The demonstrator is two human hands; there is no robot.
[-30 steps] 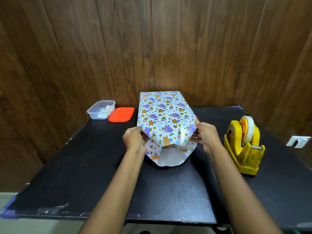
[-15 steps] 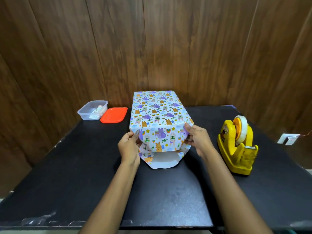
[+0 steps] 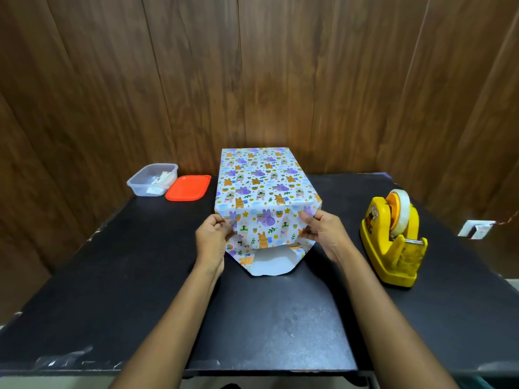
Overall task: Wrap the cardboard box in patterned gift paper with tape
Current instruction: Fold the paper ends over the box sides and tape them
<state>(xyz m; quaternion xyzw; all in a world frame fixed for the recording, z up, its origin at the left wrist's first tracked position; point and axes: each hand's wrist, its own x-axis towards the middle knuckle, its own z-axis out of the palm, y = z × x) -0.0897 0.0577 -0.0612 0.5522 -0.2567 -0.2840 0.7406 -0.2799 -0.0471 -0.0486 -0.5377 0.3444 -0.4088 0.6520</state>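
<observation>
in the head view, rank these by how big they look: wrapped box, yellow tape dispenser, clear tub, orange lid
1. box wrapped in patterned gift paper
2. yellow plastic tape dispenser
3. clear plastic tub and flat orange plastic lid: alike in size, so unranked

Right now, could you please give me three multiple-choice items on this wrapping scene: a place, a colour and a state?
1. The tape dispenser stands: A) left of the box B) right of the box C) on the box.
2. The loose lid beside the clear container is: A) orange-red B) green C) blue.
3. The near bottom flap of the gift paper is: A) taped shut B) open on the table, white side up C) cut off.
Answers: 1 B, it sits toward the table's right edge; 2 A, orange-red shows plainly; 3 B, its white underside faces up.
</observation>
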